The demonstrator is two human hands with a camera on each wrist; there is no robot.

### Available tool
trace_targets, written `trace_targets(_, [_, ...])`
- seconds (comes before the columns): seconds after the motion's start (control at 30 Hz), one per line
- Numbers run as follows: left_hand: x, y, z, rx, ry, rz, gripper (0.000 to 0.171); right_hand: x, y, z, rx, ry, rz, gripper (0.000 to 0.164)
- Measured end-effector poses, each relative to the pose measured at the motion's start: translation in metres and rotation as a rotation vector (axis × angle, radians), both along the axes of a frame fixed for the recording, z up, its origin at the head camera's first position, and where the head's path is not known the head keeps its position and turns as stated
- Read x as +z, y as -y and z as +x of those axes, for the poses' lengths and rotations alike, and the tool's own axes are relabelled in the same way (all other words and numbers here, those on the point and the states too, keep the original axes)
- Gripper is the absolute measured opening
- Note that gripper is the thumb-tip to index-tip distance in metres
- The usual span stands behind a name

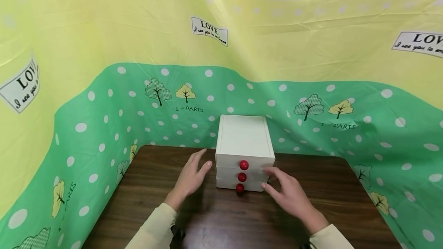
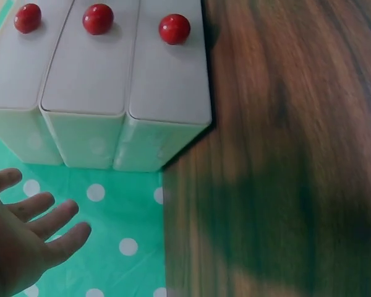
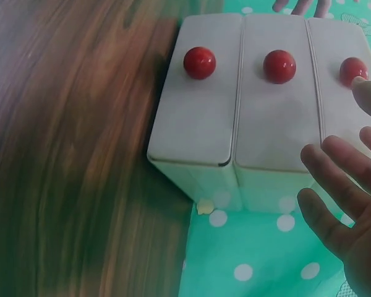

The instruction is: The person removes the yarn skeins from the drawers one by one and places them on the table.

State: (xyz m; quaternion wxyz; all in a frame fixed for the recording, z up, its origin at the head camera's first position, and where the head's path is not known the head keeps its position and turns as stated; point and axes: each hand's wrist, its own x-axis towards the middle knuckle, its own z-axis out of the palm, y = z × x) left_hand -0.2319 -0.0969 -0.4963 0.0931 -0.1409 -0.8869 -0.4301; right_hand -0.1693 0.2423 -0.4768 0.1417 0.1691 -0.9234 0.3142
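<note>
A small white chest of three drawers (image 1: 245, 135) stands on a dark wooden table, its front facing me. Each drawer has a round red knob: the top knob (image 1: 243, 165), the middle knob (image 1: 242, 177) and the bottom knob (image 1: 240, 188). All three drawers look pushed in. My left hand (image 1: 190, 176) hovers just left of the chest, fingers extended and spread, holding nothing. On the other side, my right hand (image 1: 288, 193) is at the chest's front right edge with fingers loosely bent and nothing in its grasp. Both hands appear beside the chest in the wrist views.
Wood-grain tabletop (image 1: 152, 187) spreads around the chest. Behind it and along both sides hangs a green and yellow printed cloth (image 1: 180, 126) with white dots and trees, close to the chest's back.
</note>
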Motion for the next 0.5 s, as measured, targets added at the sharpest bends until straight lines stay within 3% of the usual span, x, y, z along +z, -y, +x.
trace_targets(0.2, [0.006, -0.007, -0.003, -0.02, 0.025, 0.066, 0.06, 0.0, 0.008, -0.003, 0.038, 0.002, -0.047, 0.045])
trace_targets(0.5, [0.009, -0.018, -0.005, -0.038, 0.003, 0.114, 0.059, 0.004, 0.015, -0.007, 0.042, 0.0, -0.072, 0.046])
